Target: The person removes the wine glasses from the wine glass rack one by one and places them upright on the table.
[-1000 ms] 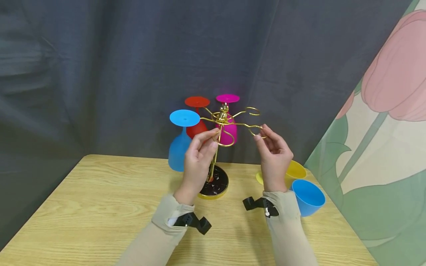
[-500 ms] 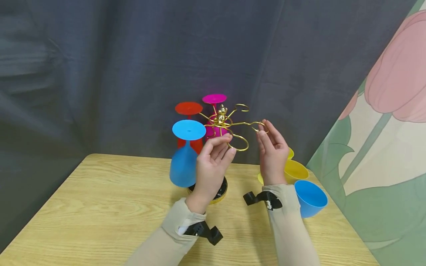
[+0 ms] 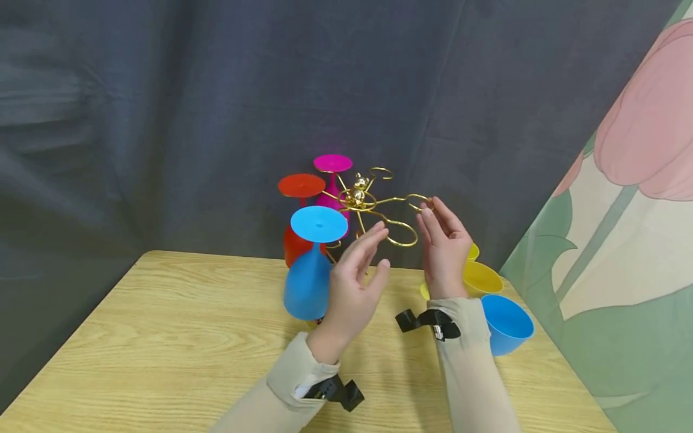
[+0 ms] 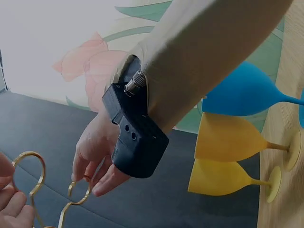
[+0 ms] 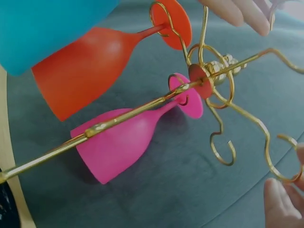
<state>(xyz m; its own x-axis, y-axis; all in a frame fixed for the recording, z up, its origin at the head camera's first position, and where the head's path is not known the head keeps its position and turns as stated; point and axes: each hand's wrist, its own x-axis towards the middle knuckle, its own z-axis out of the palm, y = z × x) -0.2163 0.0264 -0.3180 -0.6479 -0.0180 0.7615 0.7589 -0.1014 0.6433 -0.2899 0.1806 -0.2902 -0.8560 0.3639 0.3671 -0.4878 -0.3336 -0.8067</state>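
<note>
A gold wire rack (image 3: 358, 197) with a small bear-shaped figure on top carries several open-ring hooks. Upside down by their bases hang a blue goblet (image 3: 308, 282), a red goblet (image 3: 296, 243) and a pink goblet (image 5: 123, 142). My right hand (image 3: 448, 255) pinches the ring of a bare hook (image 4: 80, 197) on the rack's right side. Beside the neighbouring front hook (image 3: 403, 243), my left hand (image 3: 351, 291) has its fingers extended and thumb apart, holding nothing. Whether its fingertips touch the wire, I cannot tell. The rack's base is mostly hidden behind the blue goblet and left hand.
At the right, a blue goblet (image 3: 508, 322) and two yellow goblets, one deeper yellow (image 4: 228, 137) and one lighter (image 4: 218, 178), stand upright on the wooden table (image 3: 189, 337). Behind is a dark curtain (image 3: 243, 108); a flower-patterned panel (image 3: 622, 240) is at the right.
The rack top has turned, bringing the blue goblet nearer and the pink one leftward. My left hand moved right with a hook, then released it. The right hand stays at the right-side hooks.
</note>
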